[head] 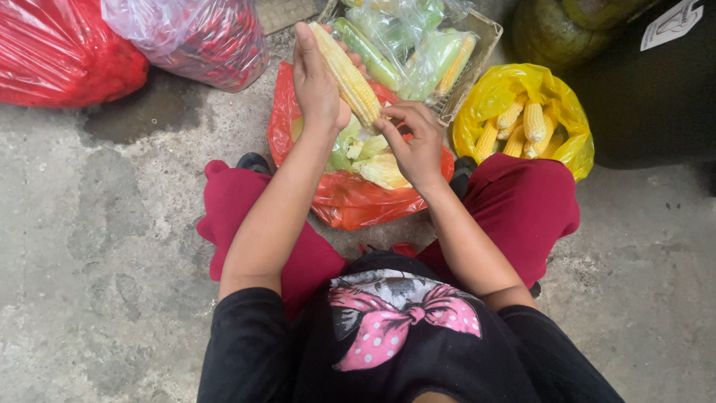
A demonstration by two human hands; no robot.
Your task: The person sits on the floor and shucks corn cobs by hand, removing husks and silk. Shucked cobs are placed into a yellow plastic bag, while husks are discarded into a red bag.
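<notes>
My left hand (316, 82) grips a peeled yellow corn cob (347, 73), holding it upright over a red plastic bag (350, 198) that lies open between my knees. My right hand (416, 138) pinches at the lower end of the cob with thumb and fingers. Green and pale husk leaves (365, 153) fill the red bag below both hands.
A yellow bag (492, 93) of peeled cobs sits at the right. Behind the hands a basket (485, 33) holds clear bags of unpeeled corn (418, 45). Two red sacks (67, 52) lie at the back left. Dark containers (641, 89) stand at the right. The floor is concrete.
</notes>
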